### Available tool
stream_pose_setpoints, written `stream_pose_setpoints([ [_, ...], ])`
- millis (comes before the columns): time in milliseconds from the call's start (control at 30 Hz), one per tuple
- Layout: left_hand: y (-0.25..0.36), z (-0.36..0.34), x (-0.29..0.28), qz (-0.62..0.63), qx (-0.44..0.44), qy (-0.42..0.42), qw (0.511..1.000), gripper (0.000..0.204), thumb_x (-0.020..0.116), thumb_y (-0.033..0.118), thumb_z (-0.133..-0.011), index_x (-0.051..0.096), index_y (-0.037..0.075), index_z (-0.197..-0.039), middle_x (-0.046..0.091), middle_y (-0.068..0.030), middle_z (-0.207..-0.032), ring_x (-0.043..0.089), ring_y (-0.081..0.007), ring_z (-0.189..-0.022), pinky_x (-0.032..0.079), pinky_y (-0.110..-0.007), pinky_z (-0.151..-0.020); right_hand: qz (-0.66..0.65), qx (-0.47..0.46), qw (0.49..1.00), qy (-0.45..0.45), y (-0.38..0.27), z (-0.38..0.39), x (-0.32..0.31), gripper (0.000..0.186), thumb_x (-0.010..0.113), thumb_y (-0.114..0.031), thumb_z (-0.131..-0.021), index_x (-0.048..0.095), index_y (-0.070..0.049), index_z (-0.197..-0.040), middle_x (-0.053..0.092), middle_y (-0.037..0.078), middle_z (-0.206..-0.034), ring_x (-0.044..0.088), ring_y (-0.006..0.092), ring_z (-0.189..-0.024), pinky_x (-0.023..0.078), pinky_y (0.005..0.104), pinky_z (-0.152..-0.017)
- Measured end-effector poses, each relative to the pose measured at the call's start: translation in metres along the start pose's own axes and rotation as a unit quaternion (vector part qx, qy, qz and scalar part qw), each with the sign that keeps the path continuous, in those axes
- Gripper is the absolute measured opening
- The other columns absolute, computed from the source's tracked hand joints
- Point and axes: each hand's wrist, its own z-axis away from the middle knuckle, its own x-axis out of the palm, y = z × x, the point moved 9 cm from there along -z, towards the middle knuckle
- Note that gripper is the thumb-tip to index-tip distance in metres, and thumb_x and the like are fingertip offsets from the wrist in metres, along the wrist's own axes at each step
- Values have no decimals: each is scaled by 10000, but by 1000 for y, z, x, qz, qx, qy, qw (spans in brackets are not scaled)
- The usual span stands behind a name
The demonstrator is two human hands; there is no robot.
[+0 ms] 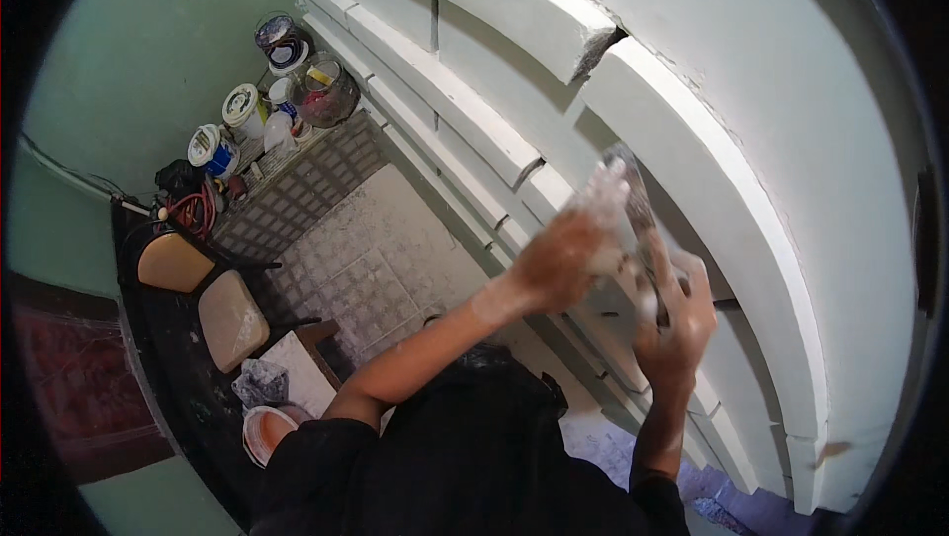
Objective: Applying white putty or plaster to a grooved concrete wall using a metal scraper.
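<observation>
My left hand [565,261], smeared white and blurred by motion, is closed in front of the white panel; whitish paste [605,192] covers its fingertips, and what it holds is hard to make out. Just right of it, my right hand [680,316] grips a putty knife [643,215], its narrow grey blade pointing up and away beside the left fingertips. White also coats parts of the right fingers. Both hands are in front of a white plaster panel with curved raised mouldings [712,131], broken by gaps at the joints.
Buckets [213,150] and a large clear jar [326,91] crowd a ledge at far left. Below them are a chair with a tan seat [232,318], a white board [297,373] with a grey cloth [261,384], and an orange-lined bucket [267,432]. Dusty floor tiles [366,289] lie below.
</observation>
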Motion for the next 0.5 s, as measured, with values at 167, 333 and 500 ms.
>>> stream_pose_setpoints([
  [167,35,-7,22,112,-54,-50,991,887,587,32,-752,169,-84,-1526,156,-280,-1597,120,-443,-1497,130,-500,-1233,49,-14,997,56,8,27,-37,383,673,-18,-840,699,-83,-1217,661,179,-1029,675,324,-904,556,411,-759],
  [333,35,-16,34,101,-38,-57,993,895,576,27,-734,172,-85,-1525,151,-282,-1594,118,-443,-1497,148,-503,-1227,48,11,997,52,19,26,-40,394,656,17,-829,682,-38,-1218,642,181,-1033,667,313,-863,533,382,-764],
  [500,25,-18,25,64,-45,-79,994,839,583,39,-758,221,-112,-1500,227,-319,-1553,184,-473,-1470,184,-499,-1219,43,-32,997,60,15,13,-37,467,657,16,-799,690,-106,-1248,649,167,-1039,681,288,-872,562,383,-714],
])
